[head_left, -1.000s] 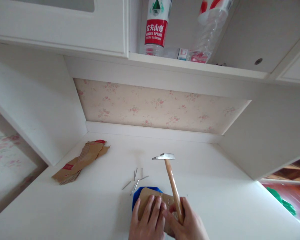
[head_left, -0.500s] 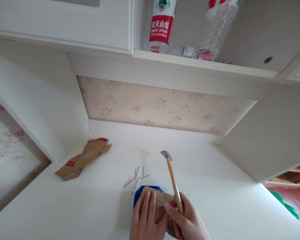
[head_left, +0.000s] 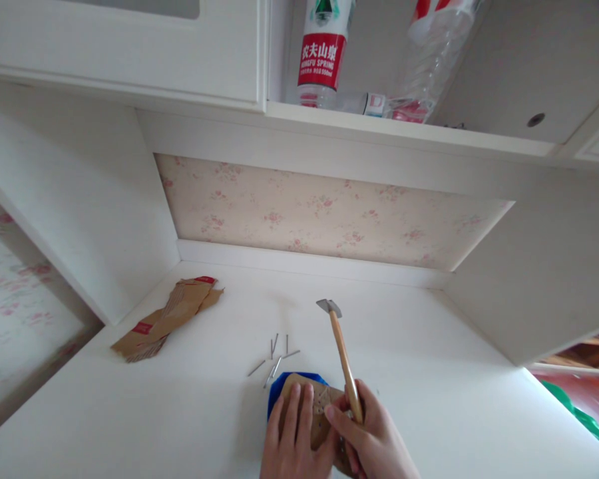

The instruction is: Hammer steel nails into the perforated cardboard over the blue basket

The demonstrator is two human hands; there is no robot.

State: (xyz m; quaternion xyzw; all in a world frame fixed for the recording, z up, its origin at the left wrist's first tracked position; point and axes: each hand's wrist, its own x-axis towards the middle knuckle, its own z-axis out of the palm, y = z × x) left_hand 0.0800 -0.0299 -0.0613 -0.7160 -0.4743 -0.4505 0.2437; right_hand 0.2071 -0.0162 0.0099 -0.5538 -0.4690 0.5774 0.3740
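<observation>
My right hand [head_left: 372,432] is closed around the wooden handle of a small hammer [head_left: 343,352], whose grey metal head points away from me. Its thumb sits close to a brown board [head_left: 320,432] dotted with small holes. Under that board, a blue object [head_left: 299,376] shows along the far and left edges; the rest of it is covered. My left hand [head_left: 294,439] lies on the board with fingers stretched out, its thumb side near the right hand. Several loose nails [head_left: 278,362] are scattered on the white desk [head_left: 190,412] just beyond the board.
A torn piece of brown cardboard [head_left: 167,319] lies at the back left. Cabinet walls stand on both sides. Overhead, a shelf [head_left: 404,130] holds plastic bottles, one with a red label [head_left: 322,56]. A green item [head_left: 574,409] is beyond the right edge.
The hammer head has shifted slightly left, along with the right hand. The left hand stays on the board. The nails lie as before.
</observation>
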